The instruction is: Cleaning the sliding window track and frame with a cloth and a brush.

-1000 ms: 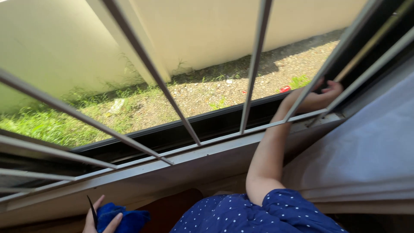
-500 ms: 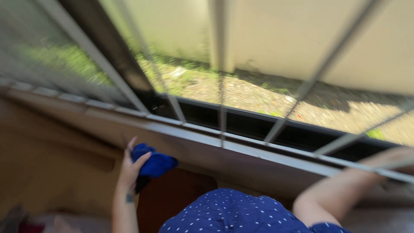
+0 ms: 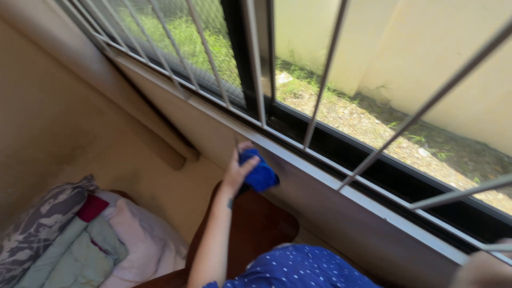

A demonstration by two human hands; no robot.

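Cloth (image 3: pixel 260 173), blue and bunched, sits clamped in the fingers (image 3: pixel 246 162) of my left hand (image 3: pixel 234 173), pressed against the wall just under the window sill (image 3: pixel 373 209) above them; wiping seems in hand; a next stroke calls for steady pressure along that ledge; right hand out of sight.

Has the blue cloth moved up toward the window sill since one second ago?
Yes. The blue cloth in the left hand has risen from well below the window sill to press just under it.

Bright daylight pours through the window (image 3: pixel 341 106); the picture is sharp, the inside wall (image 3: pixel 64 117) dimmer.
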